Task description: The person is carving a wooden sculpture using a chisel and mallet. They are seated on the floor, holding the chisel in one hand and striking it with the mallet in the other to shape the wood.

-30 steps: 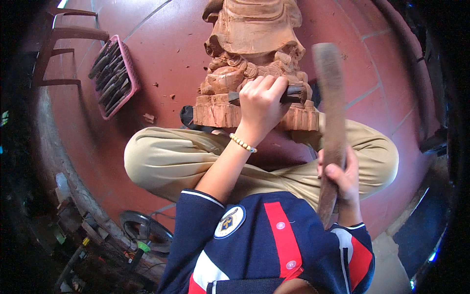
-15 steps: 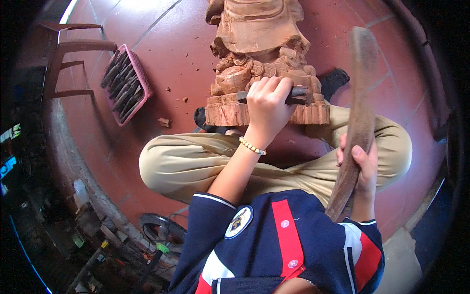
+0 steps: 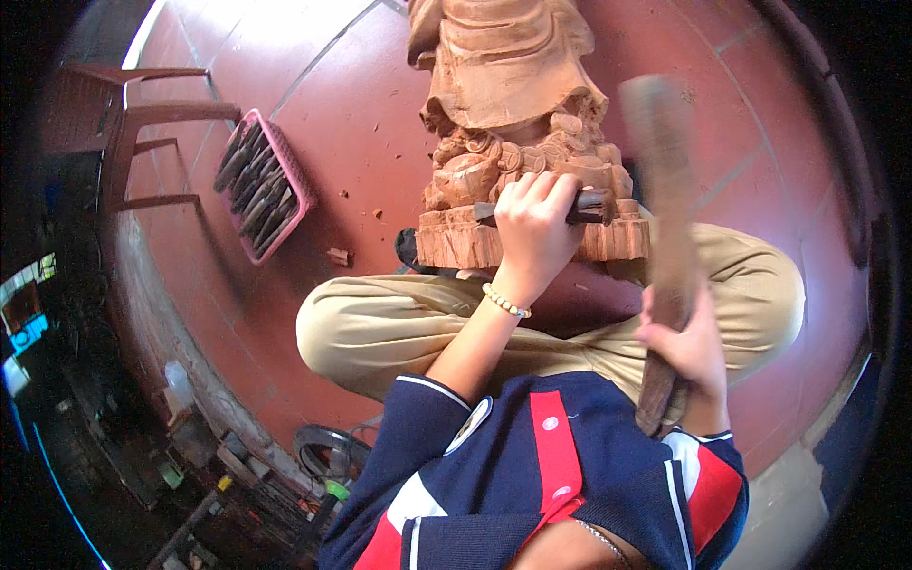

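A carved wooden statue [image 3: 508, 90] lies on the floor in front of me, its jagged base [image 3: 456, 249] nearest my crossed legs. My left hand [image 3: 539, 220], with a beaded bracelet at the wrist, is closed round a dark chisel [image 3: 591, 201] held crosswise over the base carvings. The chisel's blade end points left, its other end right. On the right, my right hand [image 3: 692, 344] grips a long, curved wooden mallet [image 3: 673, 247] near its lower end. The mallet stands up to the right of the statue, its far end blurred by motion.
A pink plastic basket [image 3: 306, 198] full of dark-handled tools [image 3: 256, 195] sits on the red tiled floor at the left, beside a brown chair [image 3: 128, 142]. Wood chips [image 3: 339, 256] are scattered about. Assorted clutter [image 3: 237, 456] lies at the lower left.
The mallet has swung left toward the chisel, with my right hand still round it. My left hand keeps its grip on the chisel. The whole view has shifted slightly.
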{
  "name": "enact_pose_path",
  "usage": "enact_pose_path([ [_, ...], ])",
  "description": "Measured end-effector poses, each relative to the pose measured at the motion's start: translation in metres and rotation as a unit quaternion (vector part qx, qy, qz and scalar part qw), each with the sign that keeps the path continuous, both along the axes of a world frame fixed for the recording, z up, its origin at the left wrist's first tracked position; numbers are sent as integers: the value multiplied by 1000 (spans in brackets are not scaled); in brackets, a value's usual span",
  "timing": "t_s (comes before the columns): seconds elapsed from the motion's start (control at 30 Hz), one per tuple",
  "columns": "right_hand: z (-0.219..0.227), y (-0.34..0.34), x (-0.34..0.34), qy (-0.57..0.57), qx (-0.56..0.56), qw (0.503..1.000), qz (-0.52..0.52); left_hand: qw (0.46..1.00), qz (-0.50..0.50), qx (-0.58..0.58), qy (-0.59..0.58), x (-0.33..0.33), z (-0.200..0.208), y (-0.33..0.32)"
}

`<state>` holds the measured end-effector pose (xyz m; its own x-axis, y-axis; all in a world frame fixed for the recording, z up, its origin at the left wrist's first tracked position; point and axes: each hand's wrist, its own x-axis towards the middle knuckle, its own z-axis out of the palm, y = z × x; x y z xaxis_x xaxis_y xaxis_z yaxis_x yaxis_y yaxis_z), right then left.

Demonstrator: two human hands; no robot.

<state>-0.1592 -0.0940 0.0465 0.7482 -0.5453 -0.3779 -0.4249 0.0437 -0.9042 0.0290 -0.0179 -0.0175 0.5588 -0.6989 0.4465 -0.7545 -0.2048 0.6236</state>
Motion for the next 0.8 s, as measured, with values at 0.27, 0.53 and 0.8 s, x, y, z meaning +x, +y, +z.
enact_pose_path([
  [0.27, 5, 1, 13, -39, 70, 982, -174, 1000, 1, -4, 29, 0, 1, 0],
  [0.53, 9, -5, 11, 2, 92, 996, -7, 1000, 6, 14, 16, -1, -2, 0],
  [0.8, 8, 2, 6, 20, -62, 997, 52, 999, -24, 27, -10, -1, -4, -1],
])
